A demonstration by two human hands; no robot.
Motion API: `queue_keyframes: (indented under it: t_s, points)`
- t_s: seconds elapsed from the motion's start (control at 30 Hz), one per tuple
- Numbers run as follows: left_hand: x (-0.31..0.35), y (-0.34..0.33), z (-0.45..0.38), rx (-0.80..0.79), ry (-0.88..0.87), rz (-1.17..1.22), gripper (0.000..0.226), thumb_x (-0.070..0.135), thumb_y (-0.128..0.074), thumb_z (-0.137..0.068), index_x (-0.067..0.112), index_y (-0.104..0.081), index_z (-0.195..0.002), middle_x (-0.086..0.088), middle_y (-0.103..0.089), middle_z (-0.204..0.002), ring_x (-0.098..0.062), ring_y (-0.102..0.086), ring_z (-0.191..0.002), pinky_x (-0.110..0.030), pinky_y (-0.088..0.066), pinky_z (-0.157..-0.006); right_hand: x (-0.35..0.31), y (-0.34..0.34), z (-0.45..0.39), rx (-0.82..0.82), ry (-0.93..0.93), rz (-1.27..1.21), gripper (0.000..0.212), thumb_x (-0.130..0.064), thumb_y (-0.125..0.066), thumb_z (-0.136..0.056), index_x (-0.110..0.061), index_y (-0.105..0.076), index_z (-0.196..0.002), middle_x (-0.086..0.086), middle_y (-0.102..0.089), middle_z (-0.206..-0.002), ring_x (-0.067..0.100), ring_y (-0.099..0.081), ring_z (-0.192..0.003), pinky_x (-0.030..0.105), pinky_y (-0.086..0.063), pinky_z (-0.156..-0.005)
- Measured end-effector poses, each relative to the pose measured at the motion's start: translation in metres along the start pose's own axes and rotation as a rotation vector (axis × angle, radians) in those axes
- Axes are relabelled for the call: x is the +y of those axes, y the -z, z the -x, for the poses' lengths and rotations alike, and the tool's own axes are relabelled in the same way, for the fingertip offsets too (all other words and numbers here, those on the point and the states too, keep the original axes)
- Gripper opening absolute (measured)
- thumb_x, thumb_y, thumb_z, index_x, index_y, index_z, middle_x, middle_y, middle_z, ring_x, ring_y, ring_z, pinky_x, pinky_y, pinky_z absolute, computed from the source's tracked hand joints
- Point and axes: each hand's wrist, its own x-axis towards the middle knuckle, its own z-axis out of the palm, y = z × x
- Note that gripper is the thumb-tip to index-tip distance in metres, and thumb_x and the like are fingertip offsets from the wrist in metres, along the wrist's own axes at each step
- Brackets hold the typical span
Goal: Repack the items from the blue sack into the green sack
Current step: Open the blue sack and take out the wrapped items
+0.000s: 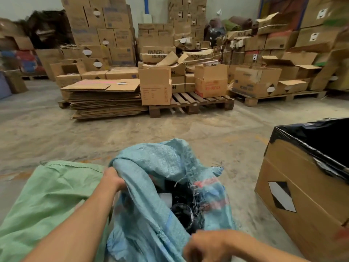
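The blue woven sack (151,167) stands on the concrete floor in front of me, its frayed mouth open. Dark items (181,210) and something white (166,198) show inside it. My left hand (113,178) grips the left rim of the blue sack. My right hand (205,246), blurred, has its fingers curled at the near rim of the same sack; whether it holds the fabric is unclear. The green sack (47,201) lies to the left, partly under my left forearm, and looks flat.
A large cardboard box (302,195) lined with black plastic (311,135) stands at the right. Pallets (190,104) with stacked cardboard boxes and a pile of flattened cardboard (105,99) fill the far side. Bare concrete floor lies between them and me.
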Motion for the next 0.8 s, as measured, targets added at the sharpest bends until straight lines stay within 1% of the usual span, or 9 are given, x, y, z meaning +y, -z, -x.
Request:
queue_keyframes:
  t_s: [0.13, 0.2, 0.3, 0.37, 0.43, 0.57, 0.67, 0.73, 0.8]
  points:
    - [-0.011, 0.012, -0.019, -0.093, 0.074, -0.175, 0.036, 0.034, -0.060, -0.089, 0.003, -0.067, -0.104, -0.021, -0.066, -0.116, -0.034, -0.064, -0.095, -0.045, -0.057, -0.080, 0.019, 0.045, -0.013, 0.352, -0.017, -0.162, 0.023, -0.032, -0.068, -0.087, -0.019, -0.059, -0.104, 0.004, -0.063, -0.099, 0.009, -0.054, -0.081, 0.030, -0.048, -0.074]
    - [-0.011, 0.013, -0.027, 0.115, -0.092, -0.250, 0.051, 0.043, -0.057, -0.089, 0.000, -0.063, -0.116, -0.023, -0.063, -0.122, -0.038, -0.062, -0.105, -0.049, -0.056, -0.084, 0.040, 0.059, -0.029, 0.467, -0.061, -0.045, 0.033, -0.042, -0.064, -0.089, -0.021, -0.057, -0.114, 0.002, -0.062, -0.112, 0.013, -0.055, -0.098, 0.034, -0.048, -0.086]
    - [-0.016, 0.003, -0.016, 0.718, -0.715, -0.510, 0.056, 0.046, -0.056, -0.083, 0.009, -0.051, -0.125, -0.022, -0.048, -0.132, -0.039, -0.048, -0.119, -0.049, -0.039, -0.097, 0.093, 0.085, -0.051, 0.550, -0.288, 0.031, 0.070, -0.073, -0.059, -0.078, -0.026, -0.051, -0.129, 0.007, -0.049, -0.139, 0.029, -0.044, -0.132, 0.043, -0.039, -0.107]
    - [-0.028, -0.001, -0.009, 0.589, -1.347, -0.873, 0.053, 0.040, -0.056, -0.076, 0.017, -0.052, -0.123, -0.015, -0.045, -0.128, -0.033, -0.043, -0.120, -0.049, -0.033, -0.098, 0.133, 0.099, -0.062, 0.555, -0.463, 0.044, 0.079, -0.077, -0.055, -0.077, -0.030, -0.041, -0.139, 0.015, -0.017, -0.159, 0.044, -0.010, -0.147, 0.057, -0.018, -0.117]
    - [-0.053, 0.005, -0.022, 0.167, -1.763, -1.510, 0.045, 0.043, -0.064, -0.068, 0.025, -0.066, -0.109, -0.010, -0.055, -0.125, -0.032, -0.045, -0.122, -0.052, -0.029, -0.105, 0.161, 0.102, -0.064, 0.588, -0.552, 0.117, 0.079, -0.066, -0.056, -0.085, -0.030, -0.028, -0.149, 0.017, 0.017, -0.162, 0.047, 0.019, -0.145, 0.062, 0.001, -0.116]
    - [-0.069, 0.021, -0.052, 0.088, -1.202, -2.293, 0.053, 0.060, -0.082, -0.035, 0.036, -0.075, -0.081, -0.010, -0.065, -0.125, -0.029, -0.049, -0.127, -0.049, 0.012, -0.119, 0.171, 0.094, -0.060, 0.718, -0.600, 0.334, 0.105, -0.065, -0.066, -0.077, -0.026, -0.010, -0.156, 0.019, 0.006, -0.161, 0.039, 0.010, -0.149, 0.054, 0.005, -0.118]
    - [-0.046, 0.018, -0.072, 0.274, -1.120, -2.279, 0.091, 0.061, -0.068, -0.066, 0.037, -0.037, -0.148, -0.008, -0.019, -0.162, -0.028, -0.013, -0.151, -0.051, 0.035, -0.102, 0.180, 0.083, -0.055, 0.584, -0.501, 0.405, 0.115, -0.066, -0.071, -0.069, -0.028, -0.006, -0.156, 0.014, 0.008, -0.162, 0.033, 0.014, -0.149, 0.059, -0.007, -0.118]
    - [-0.029, 0.022, -0.077, 0.318, -0.875, -2.401, 0.087, 0.045, -0.051, -0.087, 0.036, 0.003, -0.155, 0.001, 0.011, -0.164, -0.021, 0.014, -0.151, -0.046, 0.042, -0.091, 0.195, 0.084, -0.046, 0.438, -0.575, 0.424, 0.105, -0.061, -0.064, -0.080, -0.023, -0.004, -0.156, 0.011, 0.020, -0.162, 0.027, 0.021, -0.149, 0.061, -0.003, -0.116]
    - [-0.027, 0.028, -0.080, 0.273, -0.928, -2.377, 0.084, 0.037, -0.049, -0.089, 0.034, 0.003, -0.156, 0.002, 0.006, -0.165, -0.019, 0.010, -0.151, -0.037, 0.046, -0.091, 0.204, 0.086, -0.041, 0.419, -0.649, 0.448, 0.082, -0.037, -0.057, -0.092, -0.022, -0.008, -0.156, 0.007, 0.015, -0.164, 0.020, 0.017, -0.150, 0.065, 0.001, -0.115]
